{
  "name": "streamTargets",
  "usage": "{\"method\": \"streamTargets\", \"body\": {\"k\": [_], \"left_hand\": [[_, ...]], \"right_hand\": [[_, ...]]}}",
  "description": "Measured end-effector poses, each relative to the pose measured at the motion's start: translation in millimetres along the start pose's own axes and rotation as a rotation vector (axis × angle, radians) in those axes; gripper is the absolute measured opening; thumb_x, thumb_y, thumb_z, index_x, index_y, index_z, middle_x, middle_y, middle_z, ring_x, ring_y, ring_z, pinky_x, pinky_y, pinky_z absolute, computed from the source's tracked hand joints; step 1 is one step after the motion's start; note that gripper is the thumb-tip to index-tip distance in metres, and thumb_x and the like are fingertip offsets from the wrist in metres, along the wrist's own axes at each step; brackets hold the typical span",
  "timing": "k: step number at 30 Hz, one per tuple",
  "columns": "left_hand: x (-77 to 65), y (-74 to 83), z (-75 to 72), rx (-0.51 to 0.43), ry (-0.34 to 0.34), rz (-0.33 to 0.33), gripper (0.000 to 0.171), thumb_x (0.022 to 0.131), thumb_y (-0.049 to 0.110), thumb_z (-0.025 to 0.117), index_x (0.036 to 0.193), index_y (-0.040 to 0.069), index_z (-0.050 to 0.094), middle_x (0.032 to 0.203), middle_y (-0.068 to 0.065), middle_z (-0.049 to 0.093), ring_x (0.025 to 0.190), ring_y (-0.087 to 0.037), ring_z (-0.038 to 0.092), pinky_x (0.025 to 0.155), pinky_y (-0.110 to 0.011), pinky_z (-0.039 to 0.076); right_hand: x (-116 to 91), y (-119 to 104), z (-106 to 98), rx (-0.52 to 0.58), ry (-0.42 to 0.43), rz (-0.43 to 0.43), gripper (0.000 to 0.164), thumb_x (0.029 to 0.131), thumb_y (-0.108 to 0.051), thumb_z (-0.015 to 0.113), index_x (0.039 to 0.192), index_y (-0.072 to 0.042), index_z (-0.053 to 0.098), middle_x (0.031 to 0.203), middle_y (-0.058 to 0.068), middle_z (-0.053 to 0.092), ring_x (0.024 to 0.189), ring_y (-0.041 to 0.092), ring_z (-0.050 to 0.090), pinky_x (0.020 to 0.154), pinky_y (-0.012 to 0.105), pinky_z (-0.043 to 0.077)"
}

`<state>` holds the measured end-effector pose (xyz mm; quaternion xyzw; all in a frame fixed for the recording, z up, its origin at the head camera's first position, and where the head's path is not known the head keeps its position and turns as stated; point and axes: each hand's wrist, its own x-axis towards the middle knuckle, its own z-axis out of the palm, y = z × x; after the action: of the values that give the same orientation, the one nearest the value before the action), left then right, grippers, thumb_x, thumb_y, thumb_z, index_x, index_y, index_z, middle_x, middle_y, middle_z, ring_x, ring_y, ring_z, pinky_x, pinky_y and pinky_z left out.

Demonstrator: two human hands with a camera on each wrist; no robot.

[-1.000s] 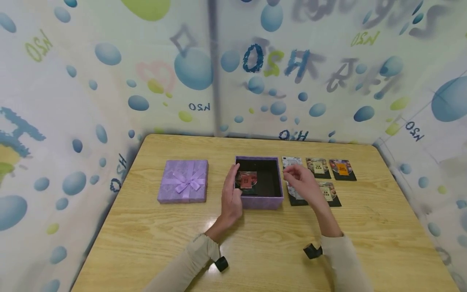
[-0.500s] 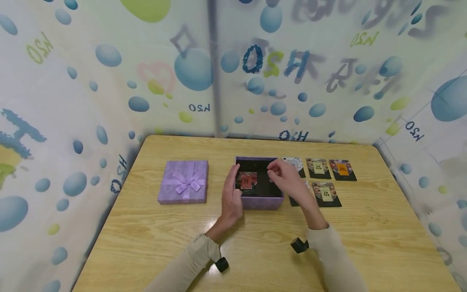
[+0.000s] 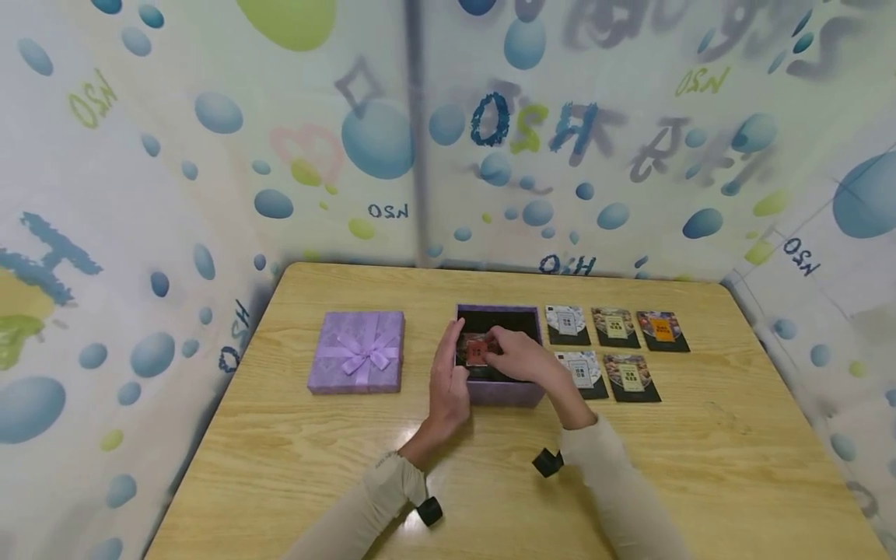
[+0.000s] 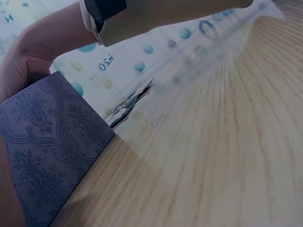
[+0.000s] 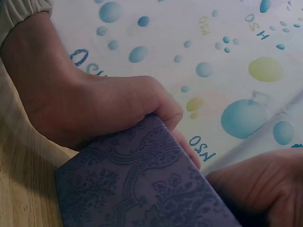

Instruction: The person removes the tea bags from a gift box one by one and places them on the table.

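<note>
My left hand [image 3: 449,389] rests along the left side of an uncovered purple box [image 3: 505,394], its fingers fairly straight against the wall. Inside the dark interior lies a flat square packet with a red label [image 3: 477,353]. Over the box's front right, my right hand [image 3: 525,358] reaches in, fingers bent and fingertips at the packet's right edge. Whether they pinch it I cannot tell. In the right wrist view the patterned box wall [image 5: 128,184] hides those fingertips. The left wrist view shows the box's front face [image 4: 52,137] and part of the right hand [image 4: 28,61] above it.
Left of the box sits its purple lid [image 3: 358,352] with a ribbon bow. Several similar flat packets lie in two rows to the right, among them one with an orange label [image 3: 661,330]. The wooden table [image 3: 728,443] meets bubble-printed curtains [image 3: 315,194].
My right hand has moved left from above the packets on the table, across the box and down to the red-labelled packet. The left hand has stayed at the box's side.
</note>
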<state>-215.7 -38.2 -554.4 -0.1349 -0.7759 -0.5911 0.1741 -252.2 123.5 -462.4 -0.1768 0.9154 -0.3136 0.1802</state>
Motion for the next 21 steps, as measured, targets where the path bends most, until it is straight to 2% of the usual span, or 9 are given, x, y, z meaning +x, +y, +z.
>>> {"method": "streamTargets", "body": {"k": [6, 13, 16, 18, 21], "left_hand": [[-0.7, 0.0, 0.8, 0.011, 0.001, 0.004, 0.080, 0.085, -0.002, 0.032, 0.163, 0.017, 0.039, 0.168, -0.014, 0.034, 0.156, -0.027, 0.028, 0.112, -0.057, 0.035], [-0.6, -1.0, 1.4, 0.013, 0.006, 0.021, 0.080, 0.084, -0.001, 0.031, 0.162, 0.015, 0.039, 0.167, -0.017, 0.035, 0.156, -0.029, 0.029, 0.112, -0.058, 0.036], [-0.7, -0.8, 0.8, 0.014, 0.005, 0.018, 0.080, 0.084, 0.000, 0.031, 0.163, 0.015, 0.039, 0.167, -0.017, 0.034, 0.156, -0.028, 0.029, 0.112, -0.058, 0.035], [-0.6, -0.7, 0.3, 0.014, 0.001, 0.016, 0.080, 0.084, 0.000, 0.031, 0.163, 0.016, 0.039, 0.168, -0.015, 0.034, 0.156, -0.027, 0.029, 0.114, -0.059, 0.034], [-0.4, -0.8, 0.2, 0.013, -0.002, 0.016, 0.080, 0.084, 0.000, 0.031, 0.162, 0.015, 0.039, 0.168, -0.012, 0.033, 0.156, -0.026, 0.028, 0.117, -0.059, 0.032]], "right_hand": [[5, -3, 4, -0.024, 0.001, 0.059, 0.039, 0.103, -0.014, 0.055, 0.136, 0.007, 0.059, 0.110, 0.016, 0.071, 0.073, 0.020, 0.058, 0.070, 0.036, 0.047], [9, 1, 8, 0.006, 0.060, 0.105, 0.041, 0.102, -0.016, 0.059, 0.136, 0.007, 0.057, 0.115, 0.018, 0.070, 0.088, 0.024, 0.063, 0.082, 0.044, 0.054], [11, 2, 9, 0.048, 0.095, 0.187, 0.049, 0.103, -0.019, 0.058, 0.141, 0.011, 0.051, 0.106, 0.019, 0.068, 0.081, 0.025, 0.064, 0.073, 0.041, 0.053], [12, 1, 9, 0.062, 0.117, 0.235, 0.046, 0.104, -0.021, 0.058, 0.135, 0.012, 0.053, 0.093, 0.017, 0.064, 0.071, 0.024, 0.060, 0.063, 0.037, 0.048], [15, 1, 9, 0.065, 0.142, 0.274, 0.030, 0.103, -0.023, 0.057, 0.106, 0.007, 0.061, 0.075, 0.009, 0.052, 0.059, 0.021, 0.051, 0.054, 0.033, 0.040]]}}
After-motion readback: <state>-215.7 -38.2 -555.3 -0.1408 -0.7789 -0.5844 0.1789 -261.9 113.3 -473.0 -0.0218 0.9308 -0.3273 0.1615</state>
